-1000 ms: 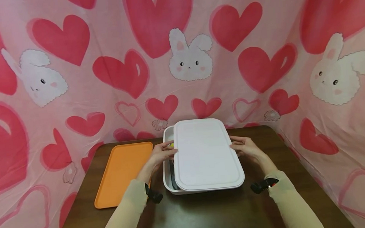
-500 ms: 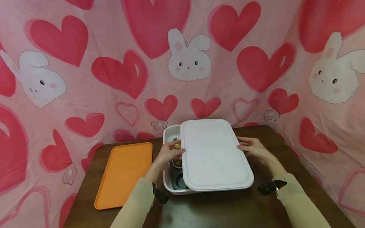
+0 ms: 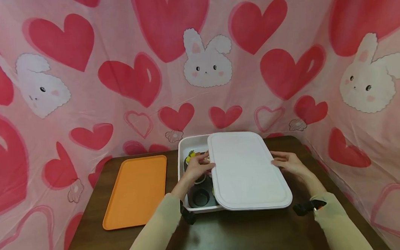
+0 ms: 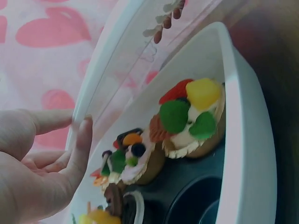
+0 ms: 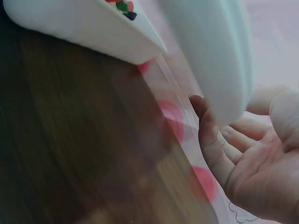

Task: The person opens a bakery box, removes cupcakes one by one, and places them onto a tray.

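Note:
A white rectangular lid (image 3: 250,169) is held level between both hands, over the right part of a white box (image 3: 180,156). My left hand (image 3: 196,169) pinches its left edge between thumb and fingers. On the opposite edge, my right hand (image 3: 290,164) grips with the thumb above and fingers beneath. In the right wrist view, a gap shows between the lid and the box. Inside the box lies a dark muffin tin (image 4: 156,186). It carries several decorated cupcakes (image 4: 194,119) with coloured toppings, and one cup (image 3: 201,197) near the front is vacant. The lid covers the rest of the contents.
An orange tray (image 3: 137,192) lies on the dark wooden table (image 3: 239,236), left of the box. Behind the table hangs a pink cloth (image 3: 171,96) with hearts and rabbits. Table surface shows in front of the box and to its right.
Both hands have carried the lid to the right. More of the box's left side now shows, with the muffin tin and cupcakes. Box and orange tray stay put.

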Demonstrator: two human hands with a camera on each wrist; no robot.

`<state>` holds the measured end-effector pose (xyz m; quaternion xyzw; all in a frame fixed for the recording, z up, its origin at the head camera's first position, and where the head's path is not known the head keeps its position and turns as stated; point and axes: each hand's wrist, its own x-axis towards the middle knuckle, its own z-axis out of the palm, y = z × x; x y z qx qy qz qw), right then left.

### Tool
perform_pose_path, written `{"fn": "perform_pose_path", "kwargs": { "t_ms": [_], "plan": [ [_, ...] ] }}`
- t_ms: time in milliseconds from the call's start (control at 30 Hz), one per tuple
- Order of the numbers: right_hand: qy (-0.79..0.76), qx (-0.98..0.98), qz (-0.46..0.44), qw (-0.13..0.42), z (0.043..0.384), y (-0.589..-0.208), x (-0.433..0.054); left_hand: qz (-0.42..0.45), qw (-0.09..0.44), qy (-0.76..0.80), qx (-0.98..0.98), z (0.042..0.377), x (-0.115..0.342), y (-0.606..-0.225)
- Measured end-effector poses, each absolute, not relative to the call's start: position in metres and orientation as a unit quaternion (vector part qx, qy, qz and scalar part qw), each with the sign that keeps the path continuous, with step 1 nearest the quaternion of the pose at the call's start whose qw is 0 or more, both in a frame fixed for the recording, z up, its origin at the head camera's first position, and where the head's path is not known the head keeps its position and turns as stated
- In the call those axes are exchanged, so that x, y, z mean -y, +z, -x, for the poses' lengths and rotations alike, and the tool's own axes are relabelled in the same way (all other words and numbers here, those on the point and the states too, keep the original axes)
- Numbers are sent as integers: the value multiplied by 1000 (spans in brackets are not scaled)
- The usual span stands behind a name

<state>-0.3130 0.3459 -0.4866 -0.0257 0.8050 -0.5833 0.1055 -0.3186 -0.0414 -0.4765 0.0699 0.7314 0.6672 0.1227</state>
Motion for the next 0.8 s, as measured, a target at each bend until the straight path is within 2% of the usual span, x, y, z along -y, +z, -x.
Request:
{"fn": "perform_pose_path", "kwargs": {
  "t_ms": [500,667,800],
  "plan": [
    [-539,-839,18,73,307,-487,-362,-65,105,644,-755,318,12,-480],
    [-497,-866,40,45,306,-489,-362,-112,74,608,-783,312,6,-479],
    [-427,-901,73,2,304,-492,-359,-158,29,549,-820,307,-1,-480]
  ]
}}
